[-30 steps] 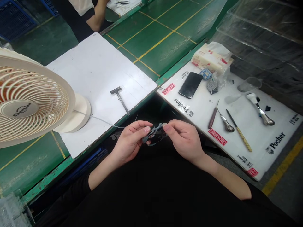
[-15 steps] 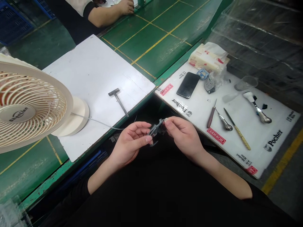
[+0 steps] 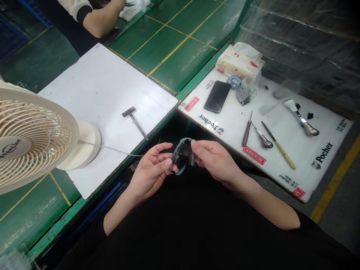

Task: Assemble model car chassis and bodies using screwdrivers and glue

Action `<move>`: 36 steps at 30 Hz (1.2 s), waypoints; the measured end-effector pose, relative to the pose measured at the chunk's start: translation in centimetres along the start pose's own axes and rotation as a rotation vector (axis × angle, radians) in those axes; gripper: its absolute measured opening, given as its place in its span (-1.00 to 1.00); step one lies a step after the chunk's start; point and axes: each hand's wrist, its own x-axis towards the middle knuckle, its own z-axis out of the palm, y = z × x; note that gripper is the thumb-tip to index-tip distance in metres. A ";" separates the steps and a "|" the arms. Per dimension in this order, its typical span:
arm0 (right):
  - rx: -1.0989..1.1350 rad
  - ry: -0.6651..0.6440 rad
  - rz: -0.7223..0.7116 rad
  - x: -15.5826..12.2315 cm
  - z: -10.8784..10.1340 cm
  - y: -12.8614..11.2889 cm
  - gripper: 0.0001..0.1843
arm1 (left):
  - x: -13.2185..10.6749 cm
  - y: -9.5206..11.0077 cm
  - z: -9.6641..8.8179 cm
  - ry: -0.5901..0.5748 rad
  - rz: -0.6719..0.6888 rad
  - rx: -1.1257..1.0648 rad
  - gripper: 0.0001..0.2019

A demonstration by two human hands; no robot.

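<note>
Between my hands is a small dark plastic model part [image 3: 182, 154] with a looped grey-blue rim and thin strands hanging at its right side. My right hand [image 3: 213, 161] pinches its upper right edge between thumb and fingers. The fingertips of my left hand [image 3: 149, 174] rest against its lower left edge, with that thumb raised off it. Both hands are over the dark gap between the white boards. A thin grey cable [image 3: 112, 149] ends just left of my left hand.
To the left stand a cream desk fan [image 3: 28, 138] and a white board [image 3: 98, 86] bearing a T-handled metal tool [image 3: 134, 122]. A white Pocher mat [image 3: 303, 157] on the right holds an awl [image 3: 247, 129], a yellow-handled knife [image 3: 281, 147], a phone [image 3: 217, 96] and tissues [image 3: 239, 63]. A co-worker's arm [image 3: 98, 22] shows at the top.
The part has turned from edge-on to face-on, showing its looped rim. My hands have eased slightly apart, and the whole view has shifted a little as my head moved.
</note>
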 end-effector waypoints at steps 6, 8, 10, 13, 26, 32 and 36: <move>0.123 -0.027 0.053 0.0 -0.2 0.3 -0.23 | 0.2 0.1 0.4 0.007 -0.031 -0.006 -0.49; 0.095 0.004 -0.008 -0.2 -0.3 0.3 -0.31 | 0.3 0.2 0.5 0.015 -0.042 -0.028 -0.50; 0.089 0.018 -0.074 -0.4 -0.3 0.3 -0.41 | 0.3 0.3 0.6 0.023 -0.045 -0.043 -0.52; 0.084 0.013 -0.131 -0.7 -0.3 0.2 -0.45 | 0.2 0.6 0.8 0.029 -0.034 -0.042 -0.53; -0.127 0.101 -0.234 -0.8 0.0 0.6 -0.54 | -0.1 0.7 0.6 0.041 -0.039 -0.042 -0.52; -0.221 0.126 -0.273 -0.8 -0.1 0.6 -0.57 | -0.1 0.6 0.4 0.029 -0.048 -0.047 -0.57; -0.156 0.099 -0.183 -0.8 -0.1 0.4 -0.49 | 0.0 0.5 0.4 0.038 -0.034 -0.034 -0.59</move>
